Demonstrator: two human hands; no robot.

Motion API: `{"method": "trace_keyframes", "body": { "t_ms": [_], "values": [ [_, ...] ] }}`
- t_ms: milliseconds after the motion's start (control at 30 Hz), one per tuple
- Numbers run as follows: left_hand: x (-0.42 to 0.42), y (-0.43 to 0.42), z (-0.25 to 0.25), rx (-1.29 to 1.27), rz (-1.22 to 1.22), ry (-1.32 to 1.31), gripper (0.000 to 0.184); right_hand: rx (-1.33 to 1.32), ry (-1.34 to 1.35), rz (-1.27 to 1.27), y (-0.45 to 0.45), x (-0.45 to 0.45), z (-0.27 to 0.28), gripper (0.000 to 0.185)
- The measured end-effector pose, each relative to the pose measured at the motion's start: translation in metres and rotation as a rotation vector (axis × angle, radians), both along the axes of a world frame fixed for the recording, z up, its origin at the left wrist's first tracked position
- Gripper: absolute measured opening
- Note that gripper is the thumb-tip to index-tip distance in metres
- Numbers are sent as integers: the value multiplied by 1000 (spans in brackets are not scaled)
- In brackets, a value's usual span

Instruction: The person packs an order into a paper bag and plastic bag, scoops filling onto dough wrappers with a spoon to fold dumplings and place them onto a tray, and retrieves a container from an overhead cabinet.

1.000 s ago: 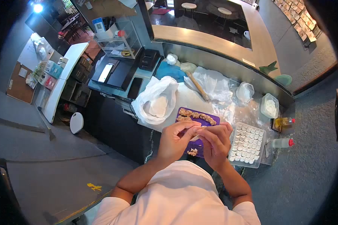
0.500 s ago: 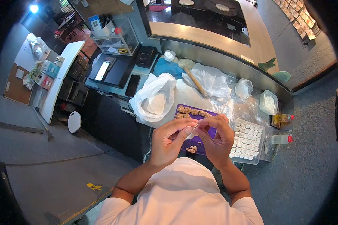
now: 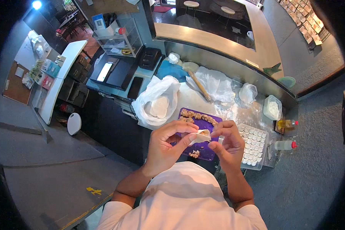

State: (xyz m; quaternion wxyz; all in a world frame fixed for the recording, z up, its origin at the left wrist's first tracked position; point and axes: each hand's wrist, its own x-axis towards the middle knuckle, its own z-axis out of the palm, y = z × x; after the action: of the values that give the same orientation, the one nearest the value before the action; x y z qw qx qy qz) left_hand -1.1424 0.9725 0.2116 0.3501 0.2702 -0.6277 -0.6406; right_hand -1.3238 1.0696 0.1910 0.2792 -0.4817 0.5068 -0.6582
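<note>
From my remote post I record one white plastic bag (image 3: 142, 109) beyond and left of the hands. The left hand (image 3: 168, 142) pinches one filled dough wrapper (image 3: 201, 137) between thumb and fingers, apparently to keep its contents in. Under the wrapper lies one purple tray (image 3: 207, 153), presumably kept within reach, bearing lumps of filling (image 3: 203, 116), uncounted. The right hand (image 3: 229, 145) is open just beside the wrapper; contact unconfirmed. Farther right: one clear container (image 3: 267, 150) of pale round pieces (image 3: 252, 145), too crowded to count, and two red-capped bottles (image 3: 283, 145).

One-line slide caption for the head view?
Left hand holding a folded dough wrapper, open right hand beside it, above a purple tray.
</note>
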Motion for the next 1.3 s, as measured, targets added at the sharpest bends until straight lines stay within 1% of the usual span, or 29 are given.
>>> {"method": "trace_keyframes", "body": {
  "t_ms": [33,67,267,433,533,633,767,867,967,1167,1300],
  "values": [
    [0,0,1,9,-3,-13,11,-1,54,13,1,2,2,22],
    [0,0,1,0,-16,-10,10,32,44,13,1,5,4,19],
    [-1,-1,0,-26,-62,-41,10,56,22,9,-1,10,3,19],
    [-1,1,3,-70,-38,-71,11,60,132,-22,-6,14,11,20],
    [1,3,5,-46,-30,-73,12,51,193,-50,-9,15,12,21],
    [2,4,4,-121,-25,-31,12,36,221,-67,-11,18,13,20],
    [4,2,-1,-101,14,-36,12,49,246,-86,-10,14,14,22],
    [6,0,4,-60,16,-44,11,44,218,-16,-9,8,13,22],
    [6,0,2,-68,-5,-72,8,71,269,-18,-8,8,7,21],
    [6,-1,0,-63,-22,-90,9,58,218,-27,-11,13,12,20],
    [8,-1,1,-44,-16,-69,9,43,316,-33,-15,15,16,21]
  ]
}}
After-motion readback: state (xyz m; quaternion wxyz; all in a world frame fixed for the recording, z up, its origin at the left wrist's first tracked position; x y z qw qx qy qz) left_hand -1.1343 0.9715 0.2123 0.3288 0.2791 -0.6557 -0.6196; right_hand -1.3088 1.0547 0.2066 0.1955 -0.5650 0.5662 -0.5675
